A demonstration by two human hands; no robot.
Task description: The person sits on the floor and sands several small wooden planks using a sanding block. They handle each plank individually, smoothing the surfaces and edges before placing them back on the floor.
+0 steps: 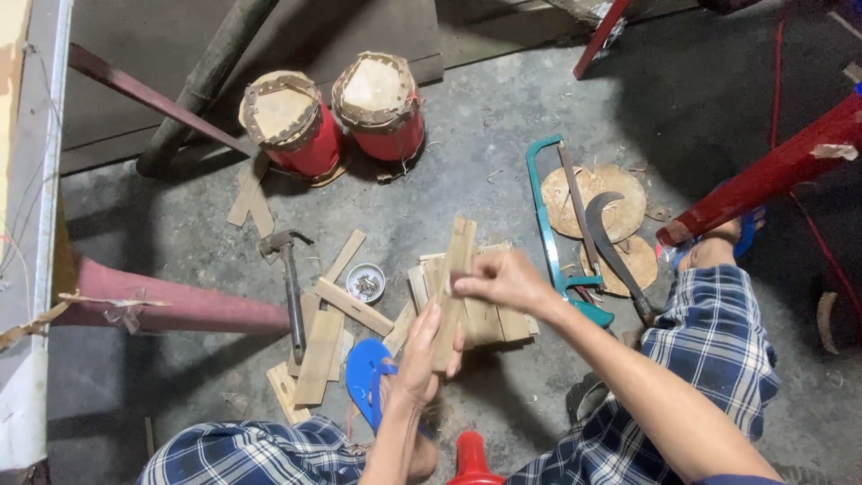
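My left hand holds a long flat bamboo slat by its lower end, tilted upright over the floor. My right hand pinches the same slat near its middle from the right side. Just behind the hands lies a pile of similar cut bamboo slats on the concrete floor. My legs in blue checked cloth frame the bottom of the view.
Two small red drums stand at the back. A hammer, a small tin of nails, loose slats, a blue sandal, a green hacksaw, a curved knife on round wooden discs lie around. Red stool legs stand right.
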